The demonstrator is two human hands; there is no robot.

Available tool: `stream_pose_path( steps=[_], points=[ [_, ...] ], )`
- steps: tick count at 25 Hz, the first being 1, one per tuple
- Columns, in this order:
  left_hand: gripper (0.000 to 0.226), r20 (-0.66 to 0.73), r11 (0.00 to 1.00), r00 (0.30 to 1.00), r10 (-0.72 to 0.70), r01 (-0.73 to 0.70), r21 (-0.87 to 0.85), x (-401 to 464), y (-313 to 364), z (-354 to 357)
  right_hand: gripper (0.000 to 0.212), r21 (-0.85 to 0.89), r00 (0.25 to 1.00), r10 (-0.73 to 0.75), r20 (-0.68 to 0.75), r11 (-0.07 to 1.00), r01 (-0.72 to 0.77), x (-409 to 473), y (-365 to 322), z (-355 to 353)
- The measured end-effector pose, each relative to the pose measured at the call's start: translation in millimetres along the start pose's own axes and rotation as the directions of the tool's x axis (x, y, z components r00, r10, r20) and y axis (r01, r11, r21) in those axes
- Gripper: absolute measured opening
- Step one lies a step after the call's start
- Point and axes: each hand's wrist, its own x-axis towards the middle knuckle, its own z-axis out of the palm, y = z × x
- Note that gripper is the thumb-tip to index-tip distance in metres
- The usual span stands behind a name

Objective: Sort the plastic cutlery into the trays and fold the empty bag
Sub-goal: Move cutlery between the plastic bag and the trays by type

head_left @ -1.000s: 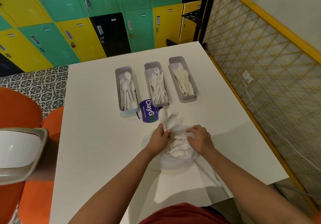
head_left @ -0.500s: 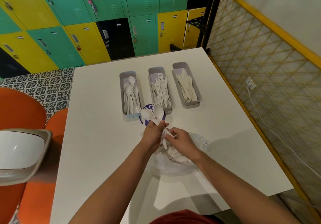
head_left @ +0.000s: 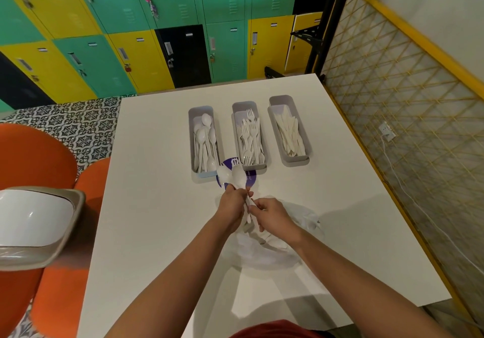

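Three grey trays stand in a row on the white table: the left tray holds spoons, the middle tray forks, the right tray knives. My left hand grips two white spoons by their handles, bowls pointing toward the spoon tray. My right hand pinches the lower ends of those handles. Under both hands lies the clear plastic bag with a few white pieces still inside. Its purple label shows behind the spoons.
An orange chair and a white-lidded bin stand left of the table. A yellow mesh fence runs along the right edge, with a socket and white cable. Coloured lockers fill the far wall.
Both hands rose from the bag toward the trays. The left hand carried the two spoons up near the spoon tray, and the right hand left the bag and took the handles.
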Motion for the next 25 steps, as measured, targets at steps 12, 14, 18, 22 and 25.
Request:
stream_pose_path(
  steps=[12, 14, 18, 22, 25],
  points=[
    [0.017, -0.174, 0.984, 0.971, 0.162, -0.146, 0.099, 20.2, 14.4, -31.3, 0.025, -0.014, 0.999, -0.009, -0.05, 1.0, 0.008, 24.8, -2.3, 9.7],
    [0.016, -0.186, 0.988, 0.971, 0.152, -0.147, 0.044, 24.0, 20.9, -39.3, 0.024, -0.033, 0.998, 0.0, -0.055, 0.999, -0.002, 33.6, -5.8, 10.2],
    [0.013, -0.192, 0.986, 0.972, 0.134, -0.15, -0.072, 27.8, 34.8, -51.6, 0.027, -0.015, 0.999, 0.022, -0.03, 1.0, -0.022, 56.7, -27.8, 7.1],
    [0.013, -0.208, 0.988, 0.97, 0.123, -0.139, -0.063, 37.1, 45.5, -65.0, 0.044, -0.101, 0.998, -0.028, -0.056, 0.995, 0.022, 89.6, -51.0, 13.1],
    [0.016, -0.231, 0.994, 0.968, 0.101, -0.11, -0.028, 40.5, 50.0, -72.7, 0.051, -0.176, 0.996, -0.006, -0.087, 0.984, -0.01, 109.6, -65.6, 20.4]
  ],
)
